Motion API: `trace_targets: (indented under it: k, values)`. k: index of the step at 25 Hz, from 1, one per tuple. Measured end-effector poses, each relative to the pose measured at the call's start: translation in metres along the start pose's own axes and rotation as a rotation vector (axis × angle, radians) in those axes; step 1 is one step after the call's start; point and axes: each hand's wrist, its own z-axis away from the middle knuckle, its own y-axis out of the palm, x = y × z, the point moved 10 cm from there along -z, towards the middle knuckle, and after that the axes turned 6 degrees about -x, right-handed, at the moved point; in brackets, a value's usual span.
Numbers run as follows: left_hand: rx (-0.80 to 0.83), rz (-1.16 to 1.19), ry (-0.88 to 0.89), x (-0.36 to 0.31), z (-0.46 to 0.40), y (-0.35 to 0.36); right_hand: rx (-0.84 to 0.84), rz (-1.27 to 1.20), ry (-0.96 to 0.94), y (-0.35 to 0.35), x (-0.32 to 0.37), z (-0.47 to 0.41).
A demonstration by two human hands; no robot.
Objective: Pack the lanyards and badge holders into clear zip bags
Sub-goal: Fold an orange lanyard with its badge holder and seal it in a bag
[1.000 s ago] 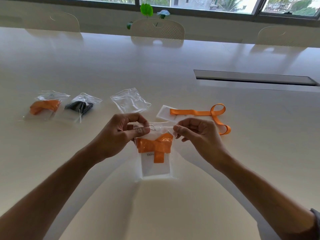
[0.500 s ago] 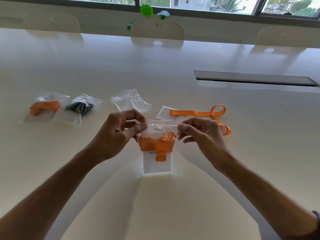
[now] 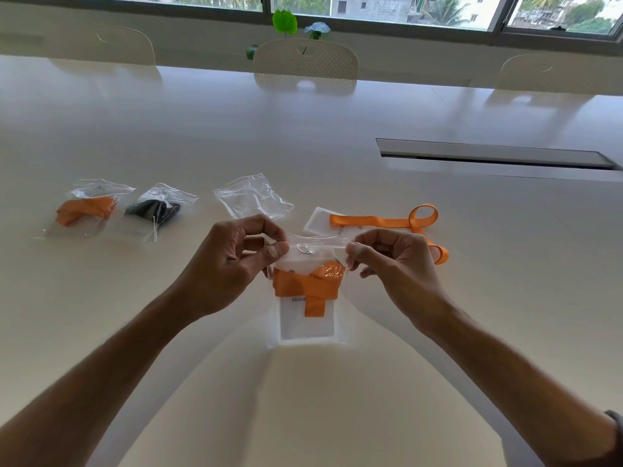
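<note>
Both hands pinch the top strip of the zip bag (image 3: 308, 298) held upright w/ its bottom edge touching the bench (image 3: 337, 416): left hand (image 3: 232, 264) has thumb and curled fingers on the left corner of the strip, right hand (image 3: 391, 264) pinches the right corner the same way. Inside the bag: a folded orange lanyard (image 3: 308, 284) wrapped across a white badge holder (image 3: 306, 323), w/ a small metal hook near the top.

Prob. the sealing step; can't tell if the zip is pressed closed along its length.

Risks, as a guess: lanyard bulk sits high, close under the strip, so fabric or the hook could catch in the track and leave a gap. Pulling the corners apart too hard may pop the seal or stretch the film. Bag is only propped on its edge, so letting go w/ one hand would tip it.

Just behind the right hand lie a loose orange lanyard (image 3: 387, 222) and a second badge holder (image 3: 318, 219), not yet packed. An empty bag (image 3: 251, 197) sits behind the left hand. Further left: two packed bags, one w/ a black lanyard (image 3: 153, 210), one orange (image 3: 86, 208). Chairs (image 3: 305, 64) line the far side.
</note>
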Motion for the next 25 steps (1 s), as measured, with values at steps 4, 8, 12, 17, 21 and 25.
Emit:
trace_targets:
  k: [4, 8, 12, 17, 21, 25]
  values:
    - [-0.004, 0.006, -0.001, -0.001, 0.001, 0.001, 0.023, -0.018, -0.001, 0.002, 0.002, 0.002]
    - [-0.005, 0.007, 0.003, -0.001, 0.001, 0.002, 0.066, 0.011, -0.011, 0.008, 0.004, 0.004]
    - [-0.003, 0.021, -0.004, -0.001, 0.002, 0.004, 0.039, 0.019, -0.025, 0.006, 0.005, 0.003]
    - [0.001, 0.029, -0.002, -0.001, 0.002, 0.003, 0.033, -0.002, -0.020, 0.005, 0.006, 0.004]
    - [-0.003, 0.019, -0.009, -0.002, 0.003, 0.005, 0.029, 0.040, -0.041, 0.006, 0.007, 0.004]
    - [-0.043, 0.259, -0.225, 0.017, 0.002, 0.001, -0.033, 0.039, -0.057, -0.001, 0.008, 0.002]
